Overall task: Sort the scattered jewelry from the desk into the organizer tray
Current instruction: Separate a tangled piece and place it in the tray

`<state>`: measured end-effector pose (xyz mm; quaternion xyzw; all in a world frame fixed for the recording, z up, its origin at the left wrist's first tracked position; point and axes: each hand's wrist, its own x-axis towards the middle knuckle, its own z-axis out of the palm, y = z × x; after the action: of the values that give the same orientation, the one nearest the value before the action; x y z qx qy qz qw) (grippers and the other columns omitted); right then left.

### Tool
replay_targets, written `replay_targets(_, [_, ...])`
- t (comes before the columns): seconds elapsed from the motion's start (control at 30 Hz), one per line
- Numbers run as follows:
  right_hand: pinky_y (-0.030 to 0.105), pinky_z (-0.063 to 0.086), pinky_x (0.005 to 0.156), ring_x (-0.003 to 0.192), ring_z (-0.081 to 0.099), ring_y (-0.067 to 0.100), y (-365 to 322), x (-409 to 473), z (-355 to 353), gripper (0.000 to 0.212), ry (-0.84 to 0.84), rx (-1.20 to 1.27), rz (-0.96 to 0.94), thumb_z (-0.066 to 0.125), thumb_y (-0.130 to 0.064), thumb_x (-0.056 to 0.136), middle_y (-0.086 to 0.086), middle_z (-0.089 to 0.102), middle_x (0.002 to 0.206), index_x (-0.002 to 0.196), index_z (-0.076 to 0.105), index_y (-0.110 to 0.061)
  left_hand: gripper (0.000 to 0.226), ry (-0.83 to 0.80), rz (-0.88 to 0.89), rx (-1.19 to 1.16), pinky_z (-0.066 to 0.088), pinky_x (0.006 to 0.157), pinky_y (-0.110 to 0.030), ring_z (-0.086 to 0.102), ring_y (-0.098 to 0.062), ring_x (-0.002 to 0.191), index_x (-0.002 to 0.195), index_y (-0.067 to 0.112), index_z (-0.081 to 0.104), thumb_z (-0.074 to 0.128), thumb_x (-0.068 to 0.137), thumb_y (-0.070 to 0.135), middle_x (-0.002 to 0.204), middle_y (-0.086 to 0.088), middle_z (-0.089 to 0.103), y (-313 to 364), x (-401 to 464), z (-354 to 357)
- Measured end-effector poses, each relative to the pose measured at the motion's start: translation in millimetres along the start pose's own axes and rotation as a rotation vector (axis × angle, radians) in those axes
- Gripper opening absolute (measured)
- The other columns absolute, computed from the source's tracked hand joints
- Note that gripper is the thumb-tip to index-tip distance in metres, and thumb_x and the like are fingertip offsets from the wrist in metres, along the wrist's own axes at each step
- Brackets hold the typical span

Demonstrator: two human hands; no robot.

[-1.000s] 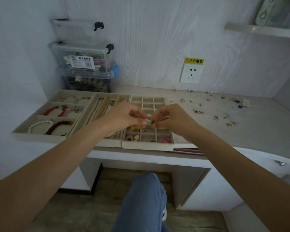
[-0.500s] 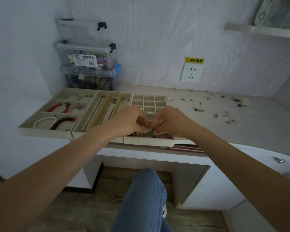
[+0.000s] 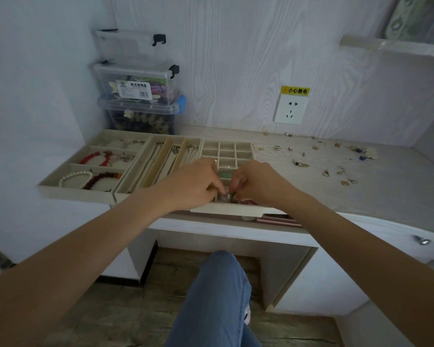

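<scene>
Head view shows your left hand (image 3: pixel 196 184) and right hand (image 3: pixel 258 182) lower than a second ago, now down over the near cells of the beige gridded organizer tray (image 3: pixel 227 152), so a drop looks close; both pinch with curled fingers a small green-tipped piece of jewelry (image 3: pixel 232 195) between them, too small to tell its long axis or heading

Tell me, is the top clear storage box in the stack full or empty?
Empty, it seems: the top clear box shows only the wall through its sides.
</scene>
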<state>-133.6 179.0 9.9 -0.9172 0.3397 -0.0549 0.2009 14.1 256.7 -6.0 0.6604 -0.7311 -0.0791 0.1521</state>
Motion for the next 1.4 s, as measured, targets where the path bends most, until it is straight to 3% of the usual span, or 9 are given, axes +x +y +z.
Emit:
replay_targets(0.13, [-0.004,0.036,0.053,0.075,0.052,0.004,-1,-2,-2,0.018,-0.02,-0.025,0.003,0.064,0.0,0.08,0.006,0.072,0.097,0.094,0.073,-0.008,0.032,-0.046,0.007,0.158,0.035,0.087,-0.023,0.037,-0.006,0.101,0.117,0.03,0.065,0.046,0.095,0.017,0.105,0.007,0.041,2,2,3])
replay_targets(0.4, [0.003,0.038,0.055,0.095,0.064,0.016,-2,-1,-3,0.017,-0.007,-0.038,-0.002,0.062,-0.006,0.086,0.004,0.071,0.101,0.098,0.074,-0.009,0.035,-0.055,-0.006,0.152,0.033,0.084,-0.022,0.035,-0.006,0.097,0.115,0.035,0.065,0.047,0.093,0.014,0.112,0.004,0.046,1,2,-1])
replay_targets(0.53, [0.006,0.043,0.062,0.09,0.066,0.018,-2,-2,1,0.014,0.016,-0.016,-0.003,0.065,-0.003,0.083,0.006,0.071,0.094,0.094,0.073,-0.007,0.036,-0.047,-0.012,0.149,0.033,0.085,-0.021,0.04,-0.007,0.101,0.115,0.035,0.065,0.048,0.092,0.014,0.115,0.003,0.047,-1,1,0])
replay_targets(0.63, [0.023,0.053,0.074,0.086,0.068,0.021,-2,0,6,0.011,0.039,-0.009,0.005,0.067,-0.004,0.082,0.007,0.072,0.092,0.09,0.073,-0.007,0.036,-0.037,-0.011,0.146,0.031,0.086,-0.019,0.037,-0.004,0.099,0.115,0.033,0.066,0.048,0.092,0.012,0.117,0.003,0.047,-2,0,0])
replay_targets(0.83, [0.015,0.043,0.072,0.089,0.067,0.019,-1,3,6,0.014,0.053,-0.05,0.008,0.067,-0.01,0.084,0.007,0.072,0.097,0.095,0.074,-0.008,0.036,-0.054,-0.012,0.146,0.032,0.089,-0.022,0.04,-0.008,0.108,0.116,0.034,0.065,0.048,0.092,0.014,0.118,0.003,0.046,-3,-1,0])
replay_targets(1.17, [0.032,0.054,0.077,0.081,0.066,0.02,8,10,12,0.01,0.088,-0.043,0.075,0.071,-0.013,0.081,0.01,0.072,0.087,0.086,0.074,-0.006,0.038,-0.071,-0.026,0.163,0.035,0.089,-0.024,0.042,-0.011,0.109,0.119,0.033,0.064,0.048,0.091,0.012,0.115,0.002,0.047,0,-2,0])
replay_targets(1.4, [0.04,0.056,0.081,0.081,0.067,0.022,13,17,18,0.011,0.091,-0.05,0.131,0.065,-0.011,0.083,0.01,0.071,0.089,0.086,0.074,-0.005,0.036,-0.066,-0.039,0.163,0.037,0.098,-0.03,0.04,-0.013,0.12,0.118,0.032,0.064,0.048,0.092,0.013,0.122,0.0,0.047,2,-3,-1])
